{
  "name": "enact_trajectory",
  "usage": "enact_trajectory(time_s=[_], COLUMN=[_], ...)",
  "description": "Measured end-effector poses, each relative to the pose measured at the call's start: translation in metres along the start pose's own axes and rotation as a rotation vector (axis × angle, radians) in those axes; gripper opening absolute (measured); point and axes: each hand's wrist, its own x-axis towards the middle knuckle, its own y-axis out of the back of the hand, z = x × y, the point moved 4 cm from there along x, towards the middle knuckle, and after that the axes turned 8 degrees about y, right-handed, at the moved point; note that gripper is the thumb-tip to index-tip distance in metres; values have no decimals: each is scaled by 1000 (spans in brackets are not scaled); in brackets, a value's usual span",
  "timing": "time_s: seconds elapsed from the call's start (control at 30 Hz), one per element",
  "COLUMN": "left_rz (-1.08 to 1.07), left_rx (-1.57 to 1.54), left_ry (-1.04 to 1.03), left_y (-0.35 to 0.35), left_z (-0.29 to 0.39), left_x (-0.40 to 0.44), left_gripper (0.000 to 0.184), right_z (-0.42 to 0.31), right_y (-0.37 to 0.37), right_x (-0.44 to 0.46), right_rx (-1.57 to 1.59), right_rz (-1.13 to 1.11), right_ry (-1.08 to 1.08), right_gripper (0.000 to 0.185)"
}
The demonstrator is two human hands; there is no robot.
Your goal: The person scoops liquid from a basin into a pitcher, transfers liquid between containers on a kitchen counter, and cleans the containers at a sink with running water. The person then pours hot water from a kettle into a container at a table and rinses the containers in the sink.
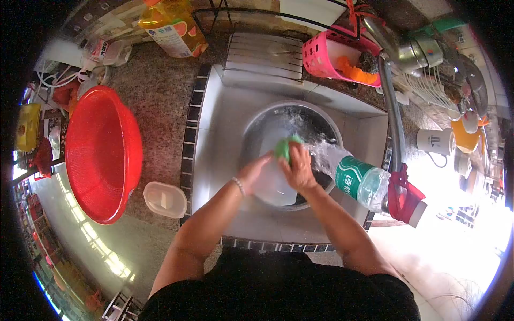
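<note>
My right hand point(301, 170) is closed around a green scrubbing pad point(285, 148) and presses it on a whitish, translucent piece point(276, 184), whose exact kind I cannot make out. At the left side of that piece is my left hand point(256, 174), gripping its edge, with the fingertips blurred. Both hands are over a round metal basin point(333, 124) in the tiled sink point(219, 115). Water splashes into the basin from a plastic bottle point(356, 179) with a green label, tied to the tap by a red cloth point(402, 197).
A red plastic basin point(104, 155) and a small clear container point(165, 199) stand on the left counter. Behind the sink are a yellow detergent bottle point(172, 29) and a pink basket point(318, 58). A metal pipe point(393, 112) and a white mug point(435, 140) are on the right.
</note>
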Motion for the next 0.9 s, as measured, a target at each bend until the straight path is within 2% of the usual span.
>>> enact_trajectory(time_s=[0.07,0.13,0.2,0.27,0.33,0.37,0.43,0.53,0.6,0.67,0.7,0.73,0.77,0.83,0.87,0.9], left_rz=[3,-114,-125,-74,-164,-311,-405,-249,-242,-230,-224,-327,-365,-379,-355,-255], left_rx=[14,-97,-155,-244,-298,-286,-415,-741,-615,-563,-538,-500,-501,-539,-575,-300], left_ry=[28,-146,-155,-108,-158,-256,-301,-204,-368,-398,-413,-449,-463,-468,-461,-662], left_y=[4,-14,-17,-38,-64,-73,-72,-57,-55,-70,-77,-90,-93,-87,-79,-67], left_z=[-1,-3,-20,-34,-38,-35,-35,-22,-8,8,16,29,31,26,19,11], left_x=[-2,-19,-10,-9,-5,0,8,11,5,-15,-25,-39,-40,-26,-8,12], left_gripper=[59,61,66,69,69,69,69,68,64,60,58,57,56,54,53,53], right_z=[56,85,108,119,125,128,132,125,106,76,53,29,2,-54,-66,-78], right_y=[-27,-39,-46,-47,-45,-43,-35,-17,1,23,35,48,64,88,88,89], right_x=[26,41,49,43,37,33,21,2,-13,-24,-28,-28,-26,-12,-7,-1], right_rx=[-80,-231,-244,-211,-141,-81,105,511,799,943,937,886,777,436,323,207], right_rz=[40,43,33,47,83,110,167,199,180,76,15,-20,-28,133,172,225], right_ry=[-106,-343,-440,-470,-479,-481,-503,-546,-583,-548,-469,-345,-155,345,468,584], right_gripper=[47,44,43,42,41,40,39,37,36,34,34,33,33,25,23,22])
